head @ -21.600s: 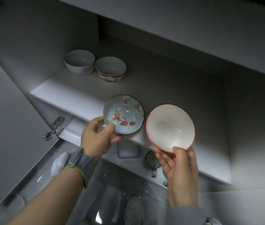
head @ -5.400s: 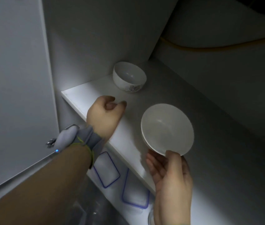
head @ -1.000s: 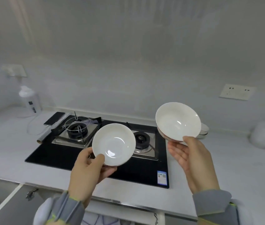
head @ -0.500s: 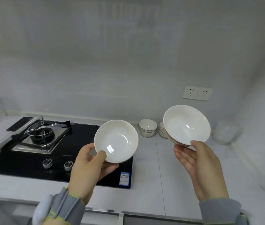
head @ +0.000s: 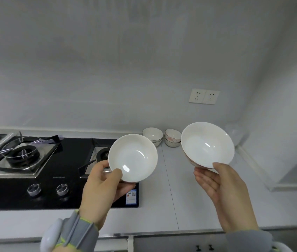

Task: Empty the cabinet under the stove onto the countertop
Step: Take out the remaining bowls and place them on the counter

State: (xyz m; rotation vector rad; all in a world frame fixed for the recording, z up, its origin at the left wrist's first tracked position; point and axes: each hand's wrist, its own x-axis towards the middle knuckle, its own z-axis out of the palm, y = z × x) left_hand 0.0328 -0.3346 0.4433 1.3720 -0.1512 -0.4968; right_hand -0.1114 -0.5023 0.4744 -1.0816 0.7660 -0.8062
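Head view: left bowl [head: 133, 158], right bowl [head: 207, 144]; stove sticker [head: 131, 195] illegible.

**A:** A pale grey wall [head: 107, 70] is filling the back of the shot, and soft, even light is spreading across it.

**B:** A white double socket [head: 204, 96] is sitting on it towards the right, near the corner where the side wall [head: 280, 106] is turning in.

**A:** Below, the light countertop [head: 198, 211] is running along both walls, with a thin seam [head: 169, 182] crossing it front to back.
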